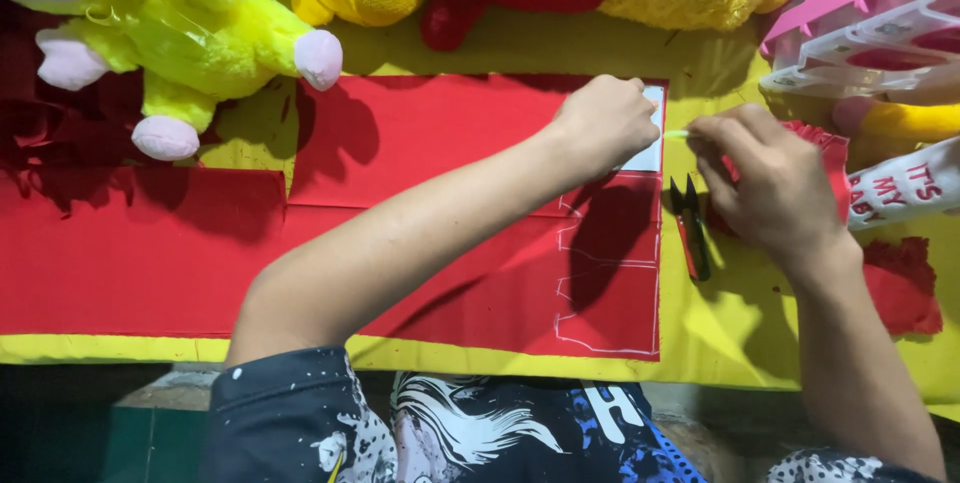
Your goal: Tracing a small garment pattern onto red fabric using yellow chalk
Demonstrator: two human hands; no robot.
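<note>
I looked down on a table (700,343) spread with yellow cloth, red fabric (430,133) lying over it. My left hand (603,123) was clenched, knuckles up, pressing a small white card template (650,153) onto the red fabric's right end. My right hand (770,183) pinched a thin pale-green chalk stick (677,134), which lay level, its long axis running left to right and its tip pointing left at the card's right edge, between both hands. White chalk outlines (610,293) ran below the card, toward me. Black thread snips (690,228) lay just under my right hand, long axis near-to-far. Plush toys (190,33) lined the far edge.
</note>
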